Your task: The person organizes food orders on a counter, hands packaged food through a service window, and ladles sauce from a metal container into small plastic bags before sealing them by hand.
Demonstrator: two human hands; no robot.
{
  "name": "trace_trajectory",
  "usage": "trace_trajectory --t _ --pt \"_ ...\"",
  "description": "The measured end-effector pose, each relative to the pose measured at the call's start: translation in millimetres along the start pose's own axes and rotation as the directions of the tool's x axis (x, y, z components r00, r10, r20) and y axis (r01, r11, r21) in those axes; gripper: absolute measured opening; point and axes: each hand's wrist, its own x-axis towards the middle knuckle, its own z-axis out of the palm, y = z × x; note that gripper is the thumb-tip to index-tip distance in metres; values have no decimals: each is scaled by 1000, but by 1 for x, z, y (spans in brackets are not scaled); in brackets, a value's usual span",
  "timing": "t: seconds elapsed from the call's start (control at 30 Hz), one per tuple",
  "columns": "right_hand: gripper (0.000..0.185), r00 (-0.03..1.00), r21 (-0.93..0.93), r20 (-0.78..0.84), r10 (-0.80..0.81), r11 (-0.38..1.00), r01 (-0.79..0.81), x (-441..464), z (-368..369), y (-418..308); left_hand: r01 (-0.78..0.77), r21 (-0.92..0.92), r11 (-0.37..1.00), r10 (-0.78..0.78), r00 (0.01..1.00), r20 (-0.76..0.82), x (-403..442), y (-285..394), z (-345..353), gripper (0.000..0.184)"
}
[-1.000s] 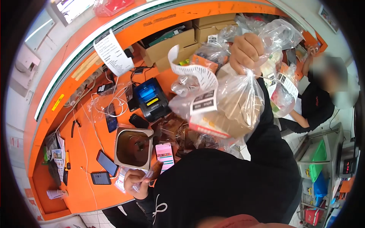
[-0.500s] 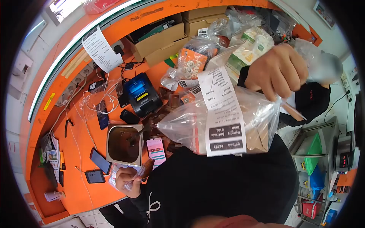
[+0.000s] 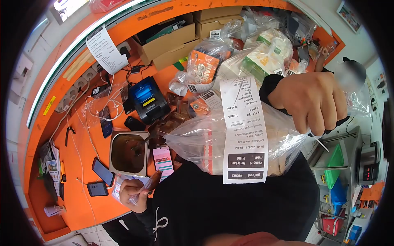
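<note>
My right hand (image 3: pixel 314 100) is closed on the gathered top of a clear plastic bag (image 3: pixel 193 141), which hangs in front of my chest. A paper receipt (image 3: pixel 245 131) with black-banded print lies across the bag's front. Inside, something pale and brown shows through the plastic. At the lower left, my left hand (image 3: pixel 133 194) is closed, pinching a small clear plastic packet (image 3: pixel 154 182) with brown contents. Near that hand are a lit phone (image 3: pixel 163 160) with a pink-edged screen and a square metal container (image 3: pixel 111 153) of brown liquid with a utensil in it.
A black receipt printer (image 3: pixel 150 100) stands on the orange counter (image 3: pixel 78 164). Other packed bags (image 3: pixel 262 61) and cardboard boxes (image 3: pixel 170 43) line the back. Phones (image 3: pixel 102 172) and cables lie to the left. Another person (image 3: pixel 353 71) is at the upper right; a metal rack (image 3: pixel 340 164) stands below.
The bag and receipt have moved slightly lower, and my right hand has come down and nearer the camera. The other person has become more visible behind it. My left hand keeps its hold.
</note>
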Motion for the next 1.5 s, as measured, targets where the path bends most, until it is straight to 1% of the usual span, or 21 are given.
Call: trace_trajectory --t 0.3,0.37,0.4,0.43,0.5,0.57,0.6,0.67,0.73,0.8,0.87,0.93,1.0,1.07,1.1,1.13,1.2,1.27,1.3,1.37,1.5 --pt "35 1000 5 20 -3 1000 3 1 4 1 9 -17 1000 -9 1000 4 -1 -1 -1 25" --pt "26 998 -141 -55 -11 990 3 -1 5 0 -12 25 1000 13 1000 -14 -2 -3 -3 29" --pt "26 999 -132 -42 -12 991 7 -4 6 -4 -18 34 999 19 999 -26 -1 -3 -4 29" --pt "26 984 -219 -125 124 964 -150 -9 8 -12 -36 47 998 37 999 -25 0 -3 -4 29" --pt "35 895 -255 -279 348 872 -418 -15 3 -24 -34 47 998 37 998 -59 -1 -4 -3 28" --pt "42 809 -267 -520 275 847 -460 -36 3 -20 -30 60 998 34 997 -76 -1 -2 -3 28" --pt "46 704 -306 -683 193 800 -516 -43 7 -17 -24 61 998 29 997 -77 -1 -1 -2 28" --pt "47 488 -266 -873 -8 846 -461 -74 2 -5 -22 85 996 28 998 -64 -1 0 -4 29" --pt "49 305 -280 -942 -142 834 -476 -84 -25 6 13 113 994 -7 999 -53 -3 1 -4 28" --pt "49 243 -250 -962 -126 765 -593 -82 -52 8 17 111 994 -10 998 -64 -4 3 -4 29" --pt "50 119 -241 -970 -213 759 -605 -86 -76 18 -29 96 995 36 997 -74 -4 -1 -5 28" --pt "32 120 -331 -935 -333 704 -628 -98 -102 32 -14 122 992 25 996 -82 -4 -1 -7 28" --pt "28 -5 -336 -912 -410 754 -564 -131 -133 46 -4 152 988 17 997 -81 -3 -1 -7 28" --pt "18 -50 -366 -852 -521 661 -656 -164 -159 59 10 125 992 5 993 -116 -6 -6 -8 27" --pt "15 -31 -368 -810 -585 549 -750 -163 -163 64 -4 128 992 19 993 -116 -6 -7 -9 27" --pt "15 -25 -376 -809 -587 550 -745 -174 -167 74 29 133 991 -14 993 -116 -7 -7 -11 27" --pt "17 338 -524 -686 -644 116 -843 -200 -185 84 54 199 978 -34 994 -103 -3 -4 -9 27" --pt "23 169 -223 -843 -511 46 -974 -220 -177 92 86 229 970 -68 994 -84 1 -1 -10 26" --pt "23 176 -230 -840 -513 44 -972 -230 -178 93 133 199 971 -110 986 -122 0 -3 -10 26" --pt "37 -125 154 -964 -235 -109 -982 -249 -182 95 119 199 973 -97 989 -116 2 -9 -11 26" --pt "42 -49 118 -961 -273 -244 -962 -233 -180 91 112 174 978 -97 991 -89 7 -17 -12 26"
